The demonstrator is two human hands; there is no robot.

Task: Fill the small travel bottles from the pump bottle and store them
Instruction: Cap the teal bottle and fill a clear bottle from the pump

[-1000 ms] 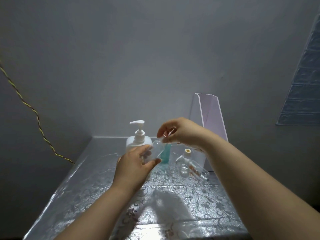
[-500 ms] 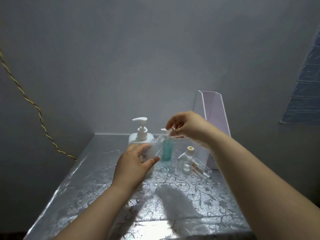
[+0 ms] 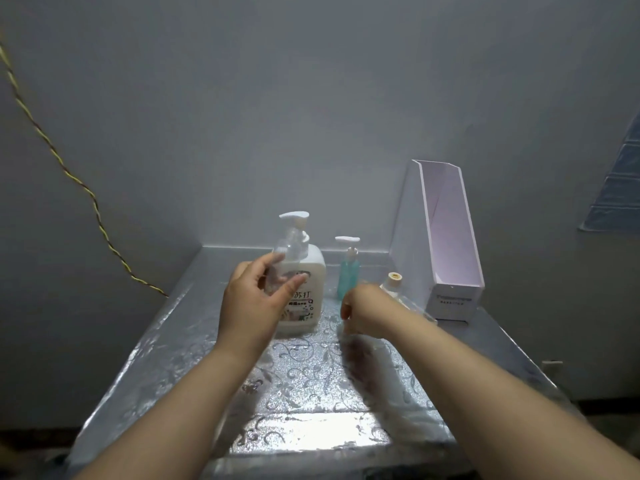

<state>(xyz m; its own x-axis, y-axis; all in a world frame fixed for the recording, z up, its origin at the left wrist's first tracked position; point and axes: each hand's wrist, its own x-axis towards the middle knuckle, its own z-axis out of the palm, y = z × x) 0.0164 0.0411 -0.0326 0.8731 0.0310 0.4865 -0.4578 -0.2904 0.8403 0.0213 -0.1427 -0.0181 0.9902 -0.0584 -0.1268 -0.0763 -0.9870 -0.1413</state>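
My left hand [image 3: 254,301] holds a small clear travel bottle [image 3: 285,254] upright, between thumb and fingers, right in front of the white pump bottle [image 3: 313,271]. The small bottle's neck shows no cap. My right hand [image 3: 369,306] is low over the table to the right, fingers curled downward and blurred; whether they hold anything is hidden. Behind it stands a small teal pump bottle [image 3: 348,277]. A clear bottle with a beige cap [image 3: 394,282] sits just past my right wrist.
A white open file box [image 3: 446,244] stands at the back right against the wall. The table [image 3: 311,379] has a shiny silver floral cover. A yellow twisted cord [image 3: 69,174] runs down the wall at left.
My right hand dropped from the small bottle's top down to the table on the right. My left hand raised the clear bottle in front of the pump bottle.
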